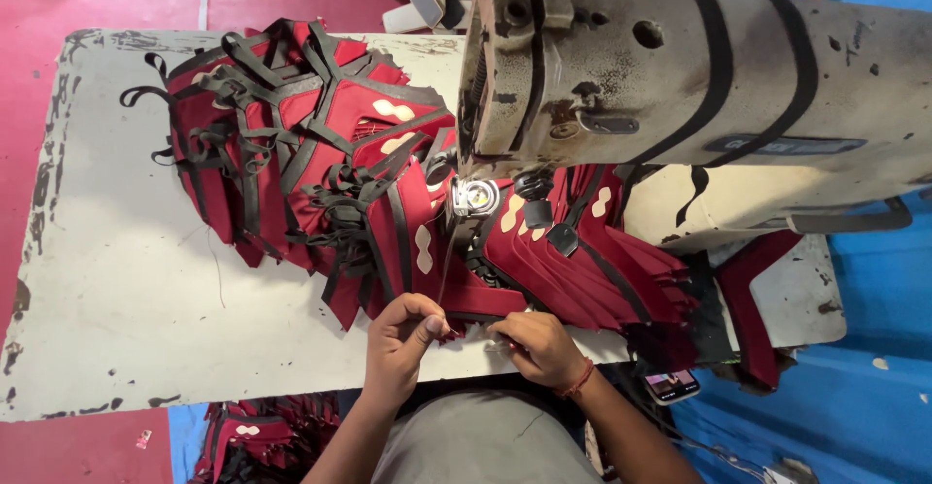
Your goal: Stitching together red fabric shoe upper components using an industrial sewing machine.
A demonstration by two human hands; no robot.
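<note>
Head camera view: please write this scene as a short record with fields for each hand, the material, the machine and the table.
Left hand: pinches a black strap
Right hand: rests on the red piece's near edge
Material: pile of red fabric pieces with black straps, chained together
Machine: worn sewing machine above the pieces
Table: grey, chipped table

A worn, off-white table (126, 290) with chipped, dark edges carries the work; beyond the left grip (403, 343) sprawls a heap of red fabric pieces with black straps (291, 154); beyond the right grip (539, 346) stands a grimy sewing machine (680, 66), more red pieces (582, 270) fanned beneath it.
</note>
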